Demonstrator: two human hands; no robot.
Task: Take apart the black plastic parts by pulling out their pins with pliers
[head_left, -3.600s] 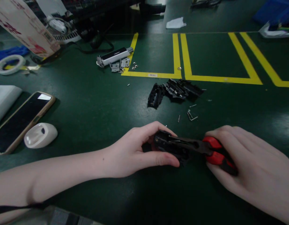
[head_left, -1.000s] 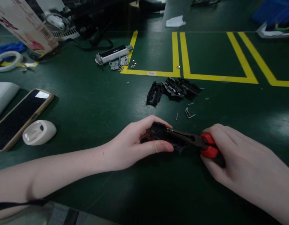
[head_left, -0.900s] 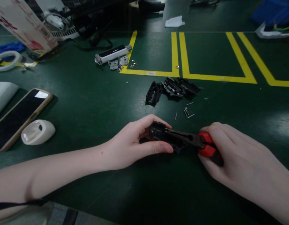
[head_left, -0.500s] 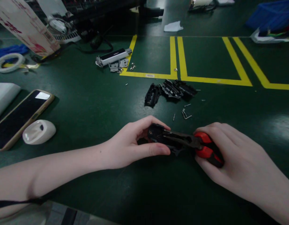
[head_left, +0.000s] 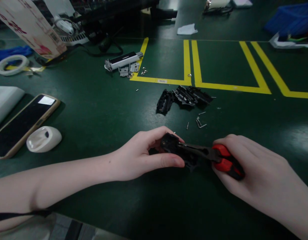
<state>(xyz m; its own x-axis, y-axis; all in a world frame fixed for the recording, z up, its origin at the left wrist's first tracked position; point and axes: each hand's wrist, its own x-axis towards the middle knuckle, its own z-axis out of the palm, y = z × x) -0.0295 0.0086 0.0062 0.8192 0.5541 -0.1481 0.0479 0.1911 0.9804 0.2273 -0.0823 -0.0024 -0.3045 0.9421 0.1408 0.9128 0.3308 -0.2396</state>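
My left hand is closed around a black plastic part, thumb on the near side and fingers on the far side. Red-and-black long-nose pliers are gripped in my right hand, their jaws pointing left. The tips of the jaws reach the top of the black part; whether they pinch something there is too small to tell. Beyond my hands lie several similar black plastic parts in a cluster. Several thin metal pins are scattered just nearer than that cluster.
A white-and-black device, metal brackets and small rings lie by the yellow tape lines. On the left are a phone, a white oval case and a tape roll. A blue bin stands far right.
The pliers and my right hand have moved slightly right and down, the jaw tips shifting right along the black part. My left hand keeps its hold. The whole view has shifted a little.
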